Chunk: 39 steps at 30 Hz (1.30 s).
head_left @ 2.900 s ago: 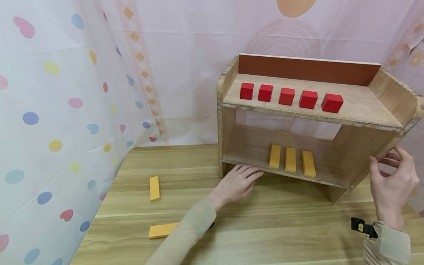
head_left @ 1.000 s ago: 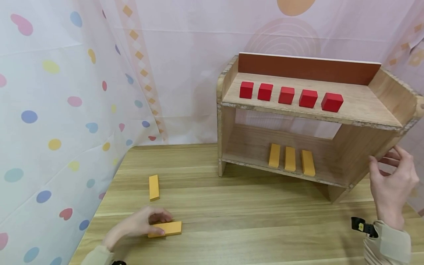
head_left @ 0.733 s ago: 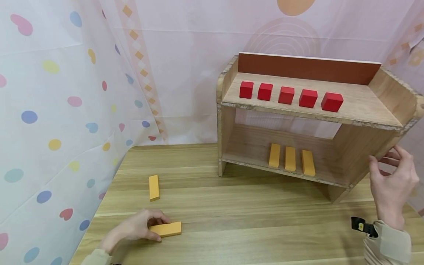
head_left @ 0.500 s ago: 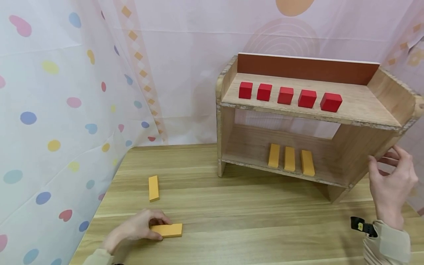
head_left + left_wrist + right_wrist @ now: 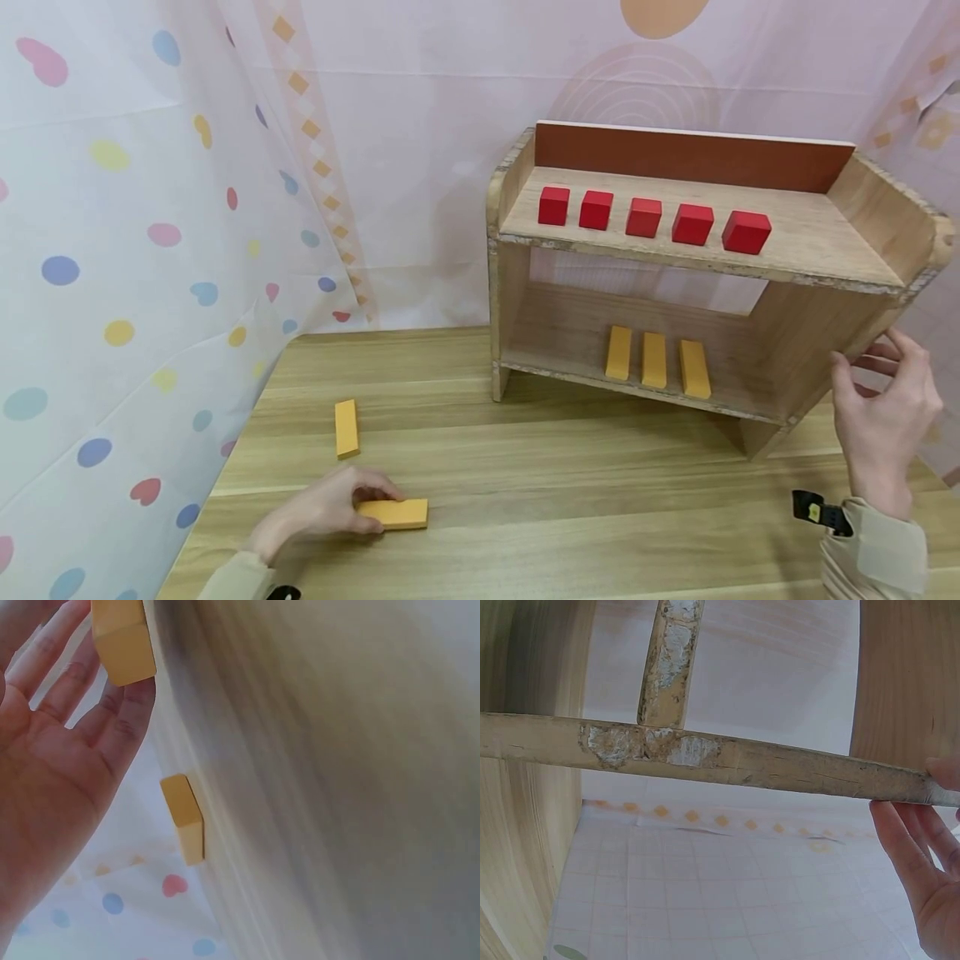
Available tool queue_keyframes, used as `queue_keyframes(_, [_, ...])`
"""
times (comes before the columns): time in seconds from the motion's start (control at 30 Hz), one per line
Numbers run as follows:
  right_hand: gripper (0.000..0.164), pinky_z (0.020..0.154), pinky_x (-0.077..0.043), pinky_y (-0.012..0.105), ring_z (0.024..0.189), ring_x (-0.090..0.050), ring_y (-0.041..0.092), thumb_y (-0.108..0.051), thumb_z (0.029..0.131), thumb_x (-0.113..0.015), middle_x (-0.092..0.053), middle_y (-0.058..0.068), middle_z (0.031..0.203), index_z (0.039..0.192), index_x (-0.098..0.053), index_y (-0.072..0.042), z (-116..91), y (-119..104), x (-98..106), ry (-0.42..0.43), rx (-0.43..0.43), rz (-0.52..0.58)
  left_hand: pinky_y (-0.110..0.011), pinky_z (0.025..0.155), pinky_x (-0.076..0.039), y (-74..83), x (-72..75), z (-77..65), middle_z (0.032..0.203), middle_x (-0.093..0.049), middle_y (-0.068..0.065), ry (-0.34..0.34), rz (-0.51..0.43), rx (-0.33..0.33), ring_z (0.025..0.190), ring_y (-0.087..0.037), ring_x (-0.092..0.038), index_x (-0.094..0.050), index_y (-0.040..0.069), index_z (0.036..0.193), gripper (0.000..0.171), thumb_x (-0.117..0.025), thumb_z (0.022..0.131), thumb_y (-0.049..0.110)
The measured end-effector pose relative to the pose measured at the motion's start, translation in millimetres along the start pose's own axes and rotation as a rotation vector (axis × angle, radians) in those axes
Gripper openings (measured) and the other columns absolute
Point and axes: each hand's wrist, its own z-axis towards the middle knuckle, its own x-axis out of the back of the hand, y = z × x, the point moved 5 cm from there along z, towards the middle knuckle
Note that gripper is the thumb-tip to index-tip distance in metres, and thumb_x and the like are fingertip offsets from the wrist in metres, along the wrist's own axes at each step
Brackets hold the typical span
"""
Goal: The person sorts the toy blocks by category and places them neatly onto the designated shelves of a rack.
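Note:
My left hand (image 5: 337, 504) pinches a yellow rectangular block (image 5: 405, 514) by its left end, thumb on the near side and fingers on the far side, low over the wooden table. In the left wrist view the block (image 5: 124, 649) shows at the fingertips. At the far right, my right hand (image 5: 888, 408) grips the front edge of the side panel (image 5: 817, 333) of a two-level wooden shelf. The right wrist view shows the thumb on one face of that panel edge (image 5: 780, 770) and the fingers on the other.
Another yellow block (image 5: 347, 429) lies on the table (image 5: 570, 533) behind my left hand. Three yellow blocks (image 5: 654, 360) stand in a row on the shelf's lower board. Several red cubes (image 5: 643, 217) line its upper board. A patterned cloth (image 5: 420, 167) hangs behind.
My left hand has moved from the shelf's lower front edge to the near yellow block, taken hold of it and shifted it slightly right. My right hand keeps its place at the panel.

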Motion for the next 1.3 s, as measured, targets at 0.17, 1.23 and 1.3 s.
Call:
queue_keyframes(0.17, [0.043, 0.065, -0.027, -0.012, 0.080, -0.037, -0.031, -0.004, 0.084, -0.066, -0.036, -0.041, 0.095, 0.126, -0.055, -0.004, 0, 0, 0, 0.002, -0.004, 0.003, -0.021, 0.077, -0.053, 7.1, 1.7, 10.1, 0.105, -0.071, -0.002, 0.018, 0.019, -0.008, 0.092, 0.002, -0.059, -0.070, 0.012, 0.107, 0.030, -0.076, 0.079, 0.022])
queue_keyframes(1.23, [0.043, 0.066, -0.026, -0.012, 0.080, -0.036, -0.032, -0.003, 0.084, -0.065, -0.035, -0.041, 0.095, 0.126, -0.055, -0.004, -1, 0, 0, -0.002, 0.003, -0.007, -0.024, 0.079, -0.054, 84.8, -11.2, 120.7, 0.104, -0.072, -0.006, 0.480, 0.110, -0.208, 0.092, -0.018, -0.064, -0.070, 0.008, 0.110, 0.036, -0.076, 0.075, 0.009])
queue_keyframes(1.3, [0.043, 0.065, -0.026, -0.012, 0.081, -0.036, -0.031, -0.003, 0.085, -0.065, -0.034, -0.041, 0.096, 0.127, -0.055, -0.005, -1, 1, 0, -0.004, 0.003, -0.008, -0.023, 0.077, -0.055, 87.8, -11.2, 128.0, 0.103, -0.072, -0.007, 0.525, 0.103, -0.222, 0.091, -0.018, -0.064, -0.070, 0.007, 0.108, 0.034, -0.077, 0.074, 0.008])
